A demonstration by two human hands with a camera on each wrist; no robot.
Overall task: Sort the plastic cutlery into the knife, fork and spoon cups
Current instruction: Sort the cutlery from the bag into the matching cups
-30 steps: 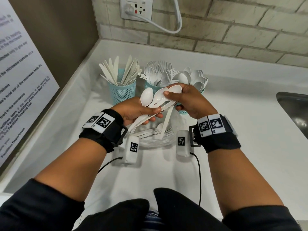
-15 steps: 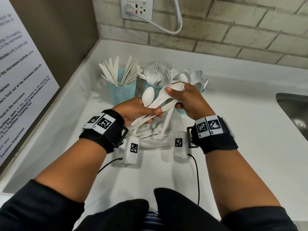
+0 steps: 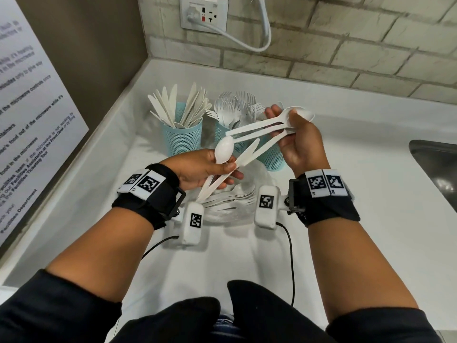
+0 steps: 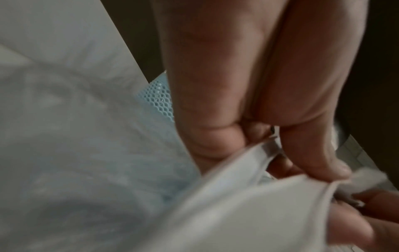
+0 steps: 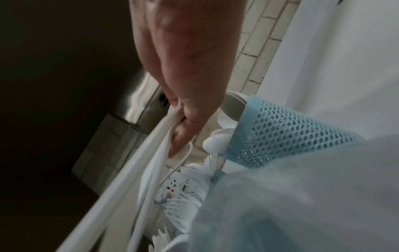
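Note:
Three blue mesh cups stand at the back of the white counter (image 3: pixel 346 243): the knife cup (image 3: pixel 181 141) on the left, the fork cup (image 3: pixel 221 134) in the middle, the spoon cup (image 3: pixel 270 158) on the right, half hidden by my hand. My right hand (image 3: pixel 284 120) grips a bunch of white spoons (image 3: pixel 259 131) near their bowls, handles fanning to the left, above the spoon cup (image 5: pixel 280 131). My left hand (image 3: pixel 228 170) pinches a single spoon (image 3: pixel 223 151), bowl up; a second handle may lie with it. A clear bowl (image 3: pixel 257 169) with more cutlery (image 3: pixel 232 199) sits between my wrists.
A steel sink (image 3: pixel 435 169) is set into the counter at the right. A wall socket (image 3: pixel 204 13) with a white cable hangs over the cups. A printed notice (image 3: pixel 29 125) covers the left wall. The brick wall runs close behind the cups.
My hands have come apart. The right hand has drawn the bunch of spoons up and to the right, out of the left hand, which has dropped slightly and keeps one spoon.

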